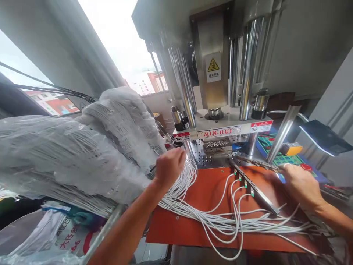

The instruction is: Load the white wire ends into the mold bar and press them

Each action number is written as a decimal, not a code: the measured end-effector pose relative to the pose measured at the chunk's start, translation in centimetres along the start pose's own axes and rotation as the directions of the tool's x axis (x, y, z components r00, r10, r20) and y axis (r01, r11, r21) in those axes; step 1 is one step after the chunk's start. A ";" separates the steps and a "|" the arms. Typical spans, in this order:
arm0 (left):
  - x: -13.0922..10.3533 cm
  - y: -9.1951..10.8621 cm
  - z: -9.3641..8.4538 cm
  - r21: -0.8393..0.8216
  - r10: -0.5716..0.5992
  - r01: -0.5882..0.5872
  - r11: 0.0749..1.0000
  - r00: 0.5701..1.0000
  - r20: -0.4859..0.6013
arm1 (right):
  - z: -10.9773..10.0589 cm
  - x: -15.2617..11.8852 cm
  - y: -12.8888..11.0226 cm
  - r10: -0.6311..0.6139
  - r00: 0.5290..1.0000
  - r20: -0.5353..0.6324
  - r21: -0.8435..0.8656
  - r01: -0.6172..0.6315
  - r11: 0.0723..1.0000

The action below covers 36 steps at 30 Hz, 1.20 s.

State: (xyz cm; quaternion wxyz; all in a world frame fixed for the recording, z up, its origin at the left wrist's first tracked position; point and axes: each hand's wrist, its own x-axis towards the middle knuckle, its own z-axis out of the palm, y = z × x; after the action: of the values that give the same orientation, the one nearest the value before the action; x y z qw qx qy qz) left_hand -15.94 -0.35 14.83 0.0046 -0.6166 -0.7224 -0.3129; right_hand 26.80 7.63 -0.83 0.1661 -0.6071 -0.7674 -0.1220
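My left hand (168,168) is closed beside the coiled white cables (190,173), left of the press; its curled fingers hide whatever may be in them. My right hand (301,184) grips the end of a slim metal bar (256,162), which slants toward the press bed. A second slotted metal bar (257,189) lies on the orange-red board (204,187). Several white cables with small green-and-metal connectors (245,184) sit along that bar's left edge. Their cords loop into a bundle of white cables (220,222) across the front of the board.
Ahead stands a press (219,133) with shiny columns and a heat warning label. Thick plastic-wrapped cable bundles (74,154) fill the left side. On the right are a green control panel (292,160) with a red button and a dark lamp (325,137).
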 end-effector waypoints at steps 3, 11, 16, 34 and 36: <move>-1.9 3.8 5.5 -0.341 0.403 -0.311 0.887 0.882 0.243 | 0.1 -0.4 0.8 -0.002 0.999 0.032 -0.103 0.005 0.995; 1.8 8.2 17.7 -0.355 0.675 -0.593 0.723 0.493 0.549 | 1.8 0.8 -3.2 -0.028 0.983 0.181 0.006 0.027 1.000; 2.1 8.1 18.4 -0.232 0.599 -0.623 0.747 0.480 0.641 | 2.8 2.2 -5.2 -0.116 0.977 0.180 0.009 0.116 0.993; 2.0 5.6 19.8 -0.188 0.755 -0.810 0.556 0.396 0.523 | 0.8 -4.1 -9.3 -0.321 0.947 0.013 0.255 0.307 0.917; 2.0 4.9 19.7 -0.133 0.728 -0.781 0.610 0.485 0.485 | 0.5 -2.8 -8.7 -0.340 0.940 -0.042 0.259 0.339 0.904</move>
State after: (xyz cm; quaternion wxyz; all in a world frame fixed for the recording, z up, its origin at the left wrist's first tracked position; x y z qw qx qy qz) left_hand -4.53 10.63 1.93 -0.0106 -0.9268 -0.3685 -0.0720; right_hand 18.88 3.28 -2.31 0.2196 -0.4372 -0.8710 -0.0450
